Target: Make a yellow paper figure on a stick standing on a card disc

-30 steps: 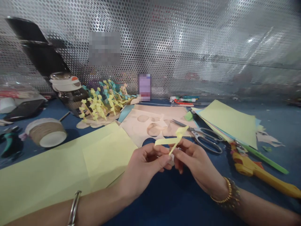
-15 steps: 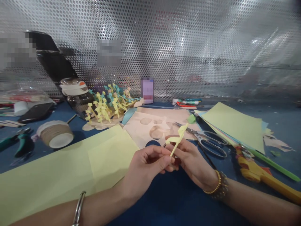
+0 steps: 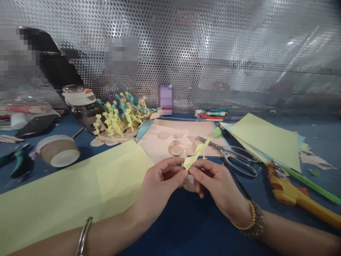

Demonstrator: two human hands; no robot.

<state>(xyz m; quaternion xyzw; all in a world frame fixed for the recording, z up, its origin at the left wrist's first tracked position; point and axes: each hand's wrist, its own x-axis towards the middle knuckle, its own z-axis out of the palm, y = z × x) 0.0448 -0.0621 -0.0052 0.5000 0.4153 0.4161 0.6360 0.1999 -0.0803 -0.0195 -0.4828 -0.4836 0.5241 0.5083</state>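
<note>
A thin twisted yellow paper strip (image 3: pixel 196 155) rises from between my two hands. My left hand (image 3: pixel 166 181) pinches its lower end between thumb and forefinger. From the other side, my right hand (image 3: pixel 211 177) is closed on the same end, thumb and forefinger together. A pale rounded piece (image 3: pixel 189 185) shows partly below the fingertips; what it is I cannot make out. Just beyond the hands lie cut pink paper sheets (image 3: pixel 151 140) with round holes, and grey-handled scissors (image 3: pixel 239 161) rest on their right edge.
Large yellow paper (image 3: pixel 74 188) covers the left. Behind it stand small paper flowers (image 3: pixel 117 121), a twine roll (image 3: pixel 57 149), pliers (image 3: pixel 20 161) and a jar (image 3: pixel 82 106). On the right are stacked colored papers (image 3: pixel 269 138), a yellow glue gun (image 3: pixel 287 192) and a green stick (image 3: pixel 314 186).
The fingers have shifted on the yellow paper strip, and its lower part now shows broader and turned. My right hand has moved slightly, its fingertips closer to the left ones. The view has shifted a little.
</note>
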